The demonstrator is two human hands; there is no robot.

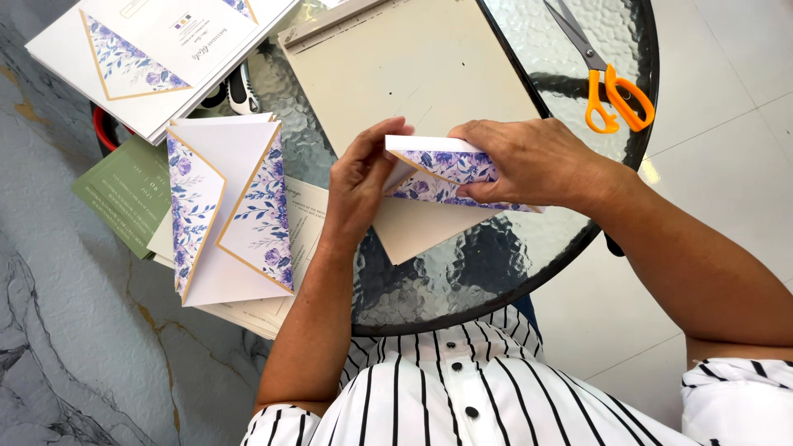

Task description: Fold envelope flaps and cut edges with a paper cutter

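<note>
From the head camera we see 2 hands working a folded card (442, 169) with purple floral flaps, held just above the near part of a round glass table (496, 264). Our left hand (361, 183) curls its fingers against the card's left edge, thumb and fingertips pinching the fold. Our right hand (529, 161) lies flat over the card's right end, fingers pressed together on the floral flap. Under the card sits a beige scoring board (413, 74). To the left lies a finished floral folder (227, 211) on printed sheets, beside a green card (124, 190). Orange-handled scissors (607, 87) rest at the table's far right.
</note>
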